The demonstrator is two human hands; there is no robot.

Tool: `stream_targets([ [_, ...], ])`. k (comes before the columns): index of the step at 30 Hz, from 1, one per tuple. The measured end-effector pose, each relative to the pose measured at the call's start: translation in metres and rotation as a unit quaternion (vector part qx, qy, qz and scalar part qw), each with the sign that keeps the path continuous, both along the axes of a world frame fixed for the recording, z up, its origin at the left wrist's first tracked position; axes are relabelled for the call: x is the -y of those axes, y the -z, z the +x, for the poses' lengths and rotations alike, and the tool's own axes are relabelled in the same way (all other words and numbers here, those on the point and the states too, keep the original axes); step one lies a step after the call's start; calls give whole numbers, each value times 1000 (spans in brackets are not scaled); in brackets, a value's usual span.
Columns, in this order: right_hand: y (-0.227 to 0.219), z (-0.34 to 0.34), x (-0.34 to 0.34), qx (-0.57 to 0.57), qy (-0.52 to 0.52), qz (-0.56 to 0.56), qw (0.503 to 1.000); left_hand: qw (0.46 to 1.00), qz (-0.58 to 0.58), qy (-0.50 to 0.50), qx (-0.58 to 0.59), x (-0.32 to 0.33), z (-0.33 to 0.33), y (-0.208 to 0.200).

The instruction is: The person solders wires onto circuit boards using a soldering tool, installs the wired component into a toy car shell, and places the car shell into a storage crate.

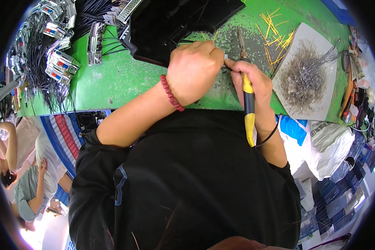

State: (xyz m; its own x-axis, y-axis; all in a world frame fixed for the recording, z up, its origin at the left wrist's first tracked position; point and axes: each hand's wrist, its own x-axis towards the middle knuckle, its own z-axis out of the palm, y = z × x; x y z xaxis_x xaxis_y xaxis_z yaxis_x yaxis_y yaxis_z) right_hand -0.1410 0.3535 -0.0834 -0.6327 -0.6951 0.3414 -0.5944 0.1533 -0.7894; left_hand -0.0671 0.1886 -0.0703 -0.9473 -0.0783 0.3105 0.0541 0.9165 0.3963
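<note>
My right hand (pixel 260 81) is wrapped round a soldering iron (pixel 249 102) with a yellow and black handle. The iron's metal tip points away from me, and its black cord runs back past my wrist. Just to the left, my left hand (pixel 196 68) is closed with the knuckles up. What its fingers hold is hidden; a small pale bit shows between the two hands. A dark red bead bracelet (pixel 169 92) circles the left wrist. Beyond the left hand lies a large glossy black panel or housing (pixel 166 25), its near edge close to my fingers.
On the green worktop (pixel 116 83), metal connector modules (pixel 62 66) with black wires heap at the left. Cut yellow wire bits (pixel 275 35) lie at the far right, beside a pale board (pixel 321 106) bearing grey debris and fine wire. Tools (pixel 349 89) line the right edge.
</note>
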Motion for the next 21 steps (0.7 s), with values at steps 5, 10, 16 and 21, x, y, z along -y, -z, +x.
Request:
stream_targets([
  [5,3,0,0,-11,4,-8,1000,1000,-1,0,-10,1,0,0],
  [10,-8,10,-17,184,86,-87,975,1000,-23,6,-14,0,-1,-1],
  [16,-2,11,-37,125,119,-85,981,1000,-19,13,-14,2,-2,-1],
  [21,4,20,-41,236,144,-137,951,1000,-12,17,-16,2,-3,-2],
])
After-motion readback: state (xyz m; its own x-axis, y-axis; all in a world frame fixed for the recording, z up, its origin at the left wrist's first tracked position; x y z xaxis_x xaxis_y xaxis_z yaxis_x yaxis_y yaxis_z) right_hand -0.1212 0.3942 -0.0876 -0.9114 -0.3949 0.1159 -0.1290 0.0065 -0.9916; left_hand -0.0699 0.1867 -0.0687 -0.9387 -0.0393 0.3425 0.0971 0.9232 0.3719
